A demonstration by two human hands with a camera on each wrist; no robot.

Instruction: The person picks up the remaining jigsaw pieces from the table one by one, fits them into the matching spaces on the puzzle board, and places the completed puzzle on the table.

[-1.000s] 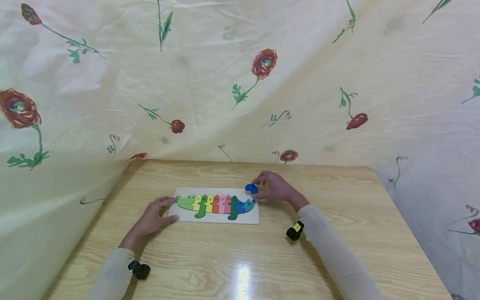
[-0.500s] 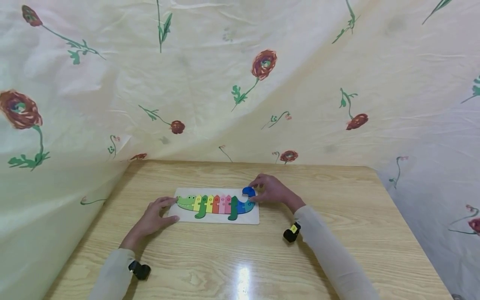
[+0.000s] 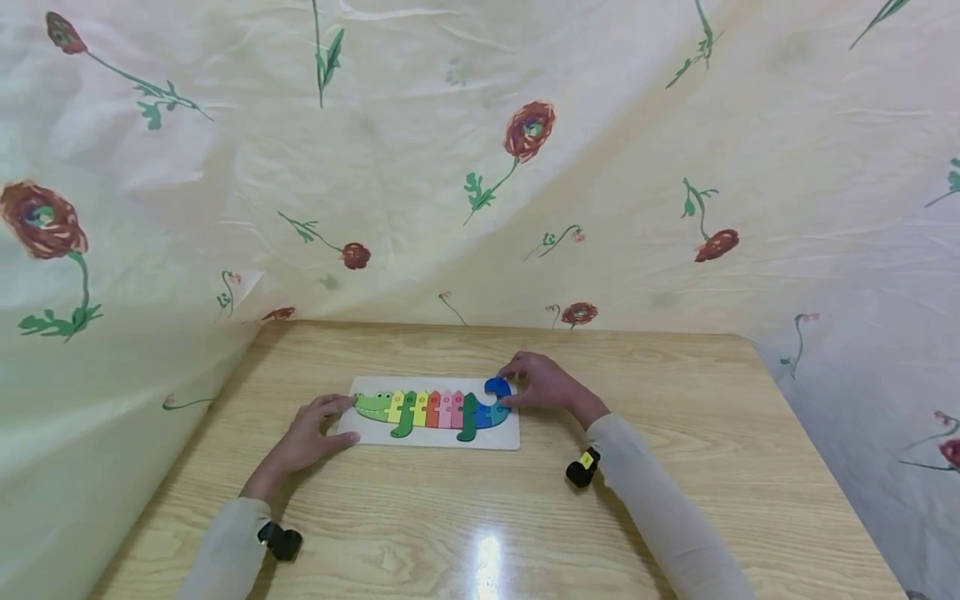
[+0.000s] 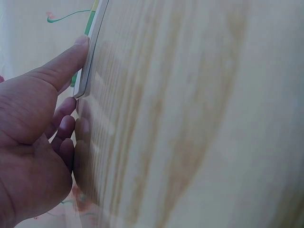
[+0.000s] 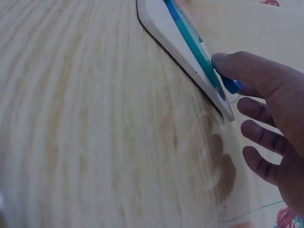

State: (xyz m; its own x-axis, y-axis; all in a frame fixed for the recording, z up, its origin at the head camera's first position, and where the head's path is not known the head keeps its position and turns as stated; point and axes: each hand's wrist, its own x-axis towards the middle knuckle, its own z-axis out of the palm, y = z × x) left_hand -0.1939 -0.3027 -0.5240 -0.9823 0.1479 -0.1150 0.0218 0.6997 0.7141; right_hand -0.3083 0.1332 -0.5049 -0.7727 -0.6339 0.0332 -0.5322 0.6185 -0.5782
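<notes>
A white puzzle board with a colourful crocodile made of flat pieces lies on the table. The head piece is light green, and the body pieces run through yellow, orange, pink, green and blue. My right hand pinches the curved blue tail-tip puzzle piece between thumb and index finger at the board's right end. In the right wrist view this blue piece sits tilted above the board. My left hand rests at the board's left edge, thumb and fingers spread, touching it.
The wooden table extends around the board on all sides. A flower-patterned cloth hangs behind and beside the table. Black wrist cameras are strapped to both sleeves.
My right hand has moved slightly left and down, bringing the blue piece from beside the tail to its curved end. The left hand stays at the board's left edge.
</notes>
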